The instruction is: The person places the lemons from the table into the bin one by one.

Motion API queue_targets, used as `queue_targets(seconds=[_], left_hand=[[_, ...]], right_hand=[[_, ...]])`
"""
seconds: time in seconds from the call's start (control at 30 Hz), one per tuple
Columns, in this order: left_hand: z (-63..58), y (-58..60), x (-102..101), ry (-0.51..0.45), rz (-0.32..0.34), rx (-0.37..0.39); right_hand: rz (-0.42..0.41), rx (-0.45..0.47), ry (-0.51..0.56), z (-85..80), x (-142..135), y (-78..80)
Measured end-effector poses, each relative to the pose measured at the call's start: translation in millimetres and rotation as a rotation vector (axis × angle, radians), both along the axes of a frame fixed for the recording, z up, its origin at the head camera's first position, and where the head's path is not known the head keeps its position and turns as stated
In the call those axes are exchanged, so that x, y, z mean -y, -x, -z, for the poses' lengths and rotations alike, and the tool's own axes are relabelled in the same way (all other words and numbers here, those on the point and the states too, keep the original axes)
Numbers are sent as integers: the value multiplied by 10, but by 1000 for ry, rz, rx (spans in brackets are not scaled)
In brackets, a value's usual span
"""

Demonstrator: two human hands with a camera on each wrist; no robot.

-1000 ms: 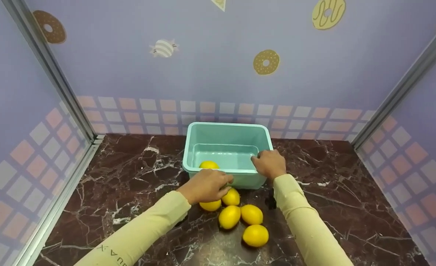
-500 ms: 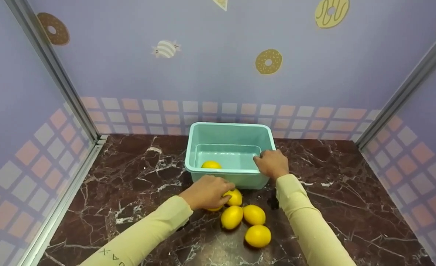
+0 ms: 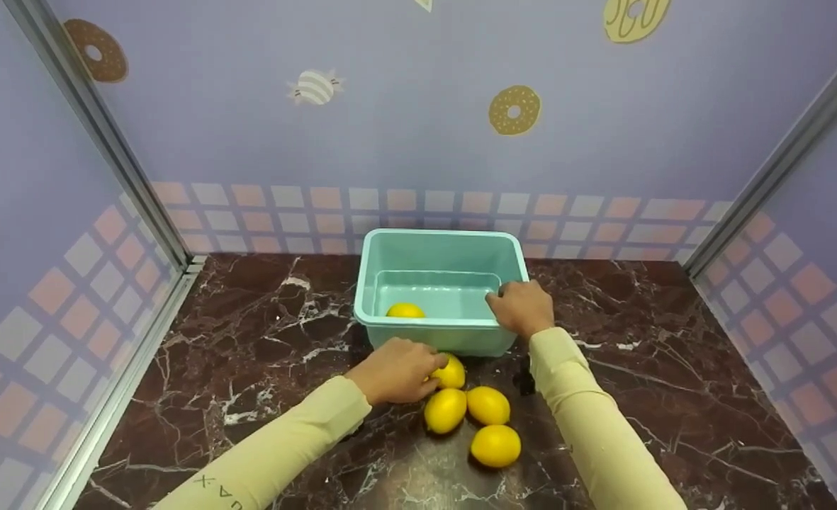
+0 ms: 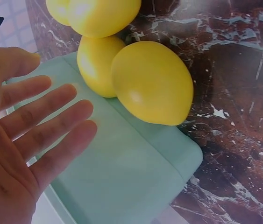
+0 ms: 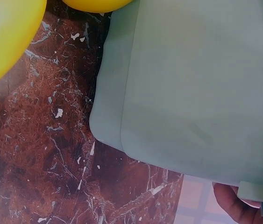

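Note:
My left hand (image 3: 395, 370) hovers just in front of a pale green plastic basin (image 3: 432, 340), over a lemon (image 4: 152, 83) that the head view hides beneath it. In the left wrist view its fingers (image 4: 59, 123) are spread and relaxed, with nothing between them. My right hand (image 3: 524, 309) grips the basin's right rim; the right wrist view shows a finger (image 5: 231, 198) under the rim. One lemon (image 3: 405, 310) lies inside the basin, at the front left. Another lemon (image 3: 451, 372) lies close by the left fingertips, against the basin's front.
Three more lemons lie nearer me on the dark marbled tabletop (image 3: 276, 425): a left one (image 3: 446, 411), a right one (image 3: 489, 406) and a front one (image 3: 496, 446). Behind the basin rises a lilac patterned wall (image 3: 390, 142); side panels stand left and right.
My left hand has drawn back slightly from the basin's front rim and lowered over the lemon in front, now covering it. The right hand keeps its grip on the rim.

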State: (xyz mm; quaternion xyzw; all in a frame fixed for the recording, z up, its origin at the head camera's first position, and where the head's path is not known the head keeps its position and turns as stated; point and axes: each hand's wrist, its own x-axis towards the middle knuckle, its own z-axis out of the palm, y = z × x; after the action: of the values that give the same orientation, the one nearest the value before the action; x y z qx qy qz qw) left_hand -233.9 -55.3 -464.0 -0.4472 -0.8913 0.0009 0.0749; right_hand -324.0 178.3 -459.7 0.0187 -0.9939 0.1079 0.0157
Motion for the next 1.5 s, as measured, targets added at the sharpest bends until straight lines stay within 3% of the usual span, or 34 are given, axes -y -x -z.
queue_targets(seconds=[0.17, 0.4, 0.67, 0.93, 1.23, 1.5], left_hand=[[66, -21, 47, 6, -10, 12], [177, -76, 103, 24, -5, 43], [157, -41, 110, 73, -12, 35], [153, 30, 96, 48, -31, 48], [244, 0, 113, 26, -37, 96], [298, 14, 119, -10, -28, 76]], right_hand=[[-3, -20, 4, 13, 5, -9], [-3, 29, 8, 79, 20, -51], [11, 11, 20, 24, 16, -7], [-4, -7, 7, -40, -13, 48], [-3, 2, 13, -1, -11, -6], [-5, 12, 12, 2, -7, -17]])
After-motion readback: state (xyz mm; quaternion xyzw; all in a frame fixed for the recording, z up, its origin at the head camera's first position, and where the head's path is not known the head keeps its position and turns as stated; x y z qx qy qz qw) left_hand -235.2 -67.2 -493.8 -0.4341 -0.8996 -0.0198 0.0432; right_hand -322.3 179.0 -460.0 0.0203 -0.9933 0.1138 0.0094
